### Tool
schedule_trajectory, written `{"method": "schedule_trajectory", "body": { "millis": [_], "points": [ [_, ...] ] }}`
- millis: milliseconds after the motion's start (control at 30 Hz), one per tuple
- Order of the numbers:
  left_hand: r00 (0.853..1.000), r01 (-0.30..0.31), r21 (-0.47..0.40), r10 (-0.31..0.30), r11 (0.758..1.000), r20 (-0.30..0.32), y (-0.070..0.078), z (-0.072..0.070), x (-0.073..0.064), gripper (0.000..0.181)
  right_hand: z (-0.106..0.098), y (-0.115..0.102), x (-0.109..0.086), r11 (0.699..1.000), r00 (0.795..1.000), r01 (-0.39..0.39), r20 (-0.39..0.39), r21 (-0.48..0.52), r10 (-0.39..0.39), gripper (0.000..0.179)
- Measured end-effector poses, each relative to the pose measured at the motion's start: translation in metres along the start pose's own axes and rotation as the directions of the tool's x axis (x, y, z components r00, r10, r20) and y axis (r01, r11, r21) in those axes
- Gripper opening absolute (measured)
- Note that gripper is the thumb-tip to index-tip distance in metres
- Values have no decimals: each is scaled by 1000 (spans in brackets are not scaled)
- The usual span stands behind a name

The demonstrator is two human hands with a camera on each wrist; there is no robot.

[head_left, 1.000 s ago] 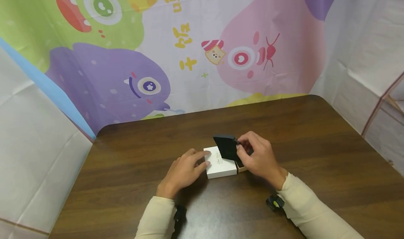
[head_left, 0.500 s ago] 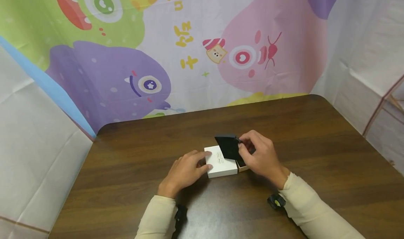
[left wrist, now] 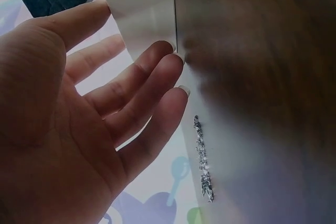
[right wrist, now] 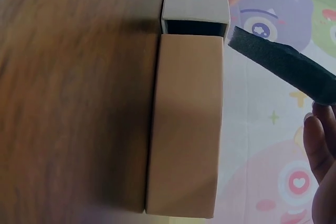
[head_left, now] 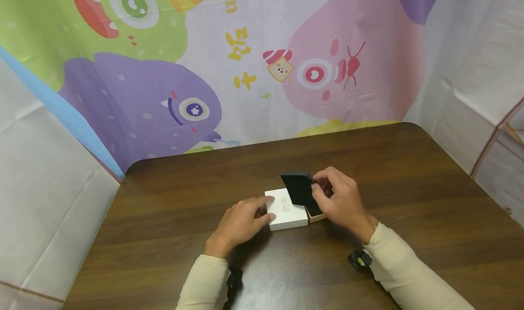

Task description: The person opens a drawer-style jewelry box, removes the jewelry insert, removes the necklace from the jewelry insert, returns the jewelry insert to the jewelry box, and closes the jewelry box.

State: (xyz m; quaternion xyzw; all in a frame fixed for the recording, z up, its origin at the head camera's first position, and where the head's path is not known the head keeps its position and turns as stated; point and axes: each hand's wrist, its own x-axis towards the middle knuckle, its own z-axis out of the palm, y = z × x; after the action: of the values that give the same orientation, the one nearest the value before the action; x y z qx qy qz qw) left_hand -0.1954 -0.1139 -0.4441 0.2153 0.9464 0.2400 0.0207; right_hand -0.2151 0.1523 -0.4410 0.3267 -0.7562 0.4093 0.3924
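Note:
A white box sleeve [head_left: 287, 215] with small print on top lies flat on the table. From its right end a tan cardboard drawer [head_left: 316, 218] sticks out, dark inside; the right wrist view shows the drawer's side [right wrist: 186, 124]. My right hand [head_left: 341, 205] pinches a black foam pad [head_left: 299, 190] by its right edge. The pad is held tilted above the drawer and overlaps the sleeve in the head view. My left hand [head_left: 239, 221] touches the sleeve's left end with thumb and index finger; its other fingers [left wrist: 157, 114] extend loosely beside the end wall.
The brown wooden table [head_left: 176, 191] extends around the box. Behind it hangs a printed cartoon curtain [head_left: 254, 109], with pale panels [head_left: 462, 82] at both sides. Dark camera mounts [head_left: 360, 260] sit at the wrists.
My right hand has shifted slightly up and to the right with the black foam pad, and more of the drawer shows. My left hand stays at the sleeve's left end.

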Motion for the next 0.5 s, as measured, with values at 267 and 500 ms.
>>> {"method": "schedule_trajectory", "body": {
  "millis": [267, 500],
  "points": [
    [1000, -1, -6, 1, 1000, -10, 0, 0, 0, 44, -3, 0, 2, 1000, 1000, -18, -6, 3, 18, 12],
    [1000, 0, -1, 0, 1000, -4, 0, 0, 0, 44, -5, 2, 2, 999, 999, -33, -20, 4, 33, 9]
  ]
}}
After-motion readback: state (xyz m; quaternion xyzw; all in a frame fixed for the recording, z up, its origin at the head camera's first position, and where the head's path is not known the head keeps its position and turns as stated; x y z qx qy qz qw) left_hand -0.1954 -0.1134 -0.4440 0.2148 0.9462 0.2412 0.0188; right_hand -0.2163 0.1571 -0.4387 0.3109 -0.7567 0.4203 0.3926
